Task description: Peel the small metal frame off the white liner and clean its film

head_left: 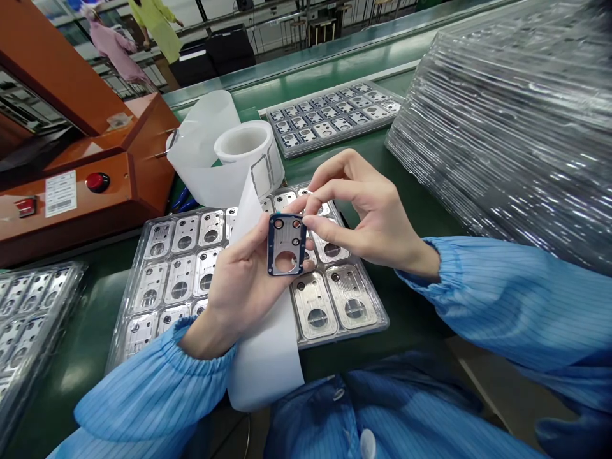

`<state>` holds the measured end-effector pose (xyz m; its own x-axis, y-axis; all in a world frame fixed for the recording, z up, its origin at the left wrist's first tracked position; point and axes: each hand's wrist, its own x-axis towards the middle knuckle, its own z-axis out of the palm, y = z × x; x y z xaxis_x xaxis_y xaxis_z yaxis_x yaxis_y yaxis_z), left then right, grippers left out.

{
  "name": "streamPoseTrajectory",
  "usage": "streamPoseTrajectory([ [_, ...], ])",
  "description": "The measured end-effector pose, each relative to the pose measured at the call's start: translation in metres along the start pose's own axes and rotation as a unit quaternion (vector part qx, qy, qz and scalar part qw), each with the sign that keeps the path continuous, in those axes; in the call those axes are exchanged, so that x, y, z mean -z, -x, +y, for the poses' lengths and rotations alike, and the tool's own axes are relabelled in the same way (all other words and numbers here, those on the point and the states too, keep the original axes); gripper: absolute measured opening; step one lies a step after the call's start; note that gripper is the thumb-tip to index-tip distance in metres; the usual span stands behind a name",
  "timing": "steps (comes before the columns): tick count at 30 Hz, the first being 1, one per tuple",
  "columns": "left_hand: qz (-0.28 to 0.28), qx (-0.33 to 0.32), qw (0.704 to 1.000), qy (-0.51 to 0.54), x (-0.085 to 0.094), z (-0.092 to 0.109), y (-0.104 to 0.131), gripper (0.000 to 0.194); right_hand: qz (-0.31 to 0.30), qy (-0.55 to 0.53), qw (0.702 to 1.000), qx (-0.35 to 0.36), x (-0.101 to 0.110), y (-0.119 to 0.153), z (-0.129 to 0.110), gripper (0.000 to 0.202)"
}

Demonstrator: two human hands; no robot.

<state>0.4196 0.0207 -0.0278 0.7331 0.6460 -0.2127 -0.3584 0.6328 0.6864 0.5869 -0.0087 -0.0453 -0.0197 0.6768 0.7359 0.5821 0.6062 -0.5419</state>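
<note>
A small metal plate [287, 240] with a dark blue border, round lens holes and one large hole is held upright near the middle. My left hand [246, 280] grips it from the left and behind. At its top right corner, my right hand [361, 213] has thumb and fingers pinched together; whether something thin is between them cannot be made out. Below both hands lies a clear tray [380, 319] of silvery metal plates. A strip of white backing film [268, 363] runs over this tray, under my left hand, up to a white roll [243, 143].
An orange machine [109, 191] with a red button stands at the left. Another filled tray [33, 319] lies at the left edge, one more [335, 118] behind. Stacked clear trays [507, 127] rise at the right. Two people are in the background.
</note>
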Motion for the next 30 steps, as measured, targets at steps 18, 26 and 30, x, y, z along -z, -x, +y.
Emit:
streamPoseTrajectory([
  [18,-0.004,0.003,1.0,0.007,-0.0006,0.0002,0.0001,0.038,0.01,0.008,1.0,-0.003,-0.0013,0.0009,-0.0006,0.013],
  [26,-0.001,-0.002,1.0,0.003,-0.0015,0.0001,-0.0003,0.039,0.017,0.013,1.0,0.0,-0.0025,0.0014,-0.0009,0.012],
  [30,-0.006,-0.004,1.0,0.009,-0.0008,0.0001,0.0002,0.038,0.018,0.019,1.0,0.0,-0.0024,0.0017,-0.0014,0.013],
])
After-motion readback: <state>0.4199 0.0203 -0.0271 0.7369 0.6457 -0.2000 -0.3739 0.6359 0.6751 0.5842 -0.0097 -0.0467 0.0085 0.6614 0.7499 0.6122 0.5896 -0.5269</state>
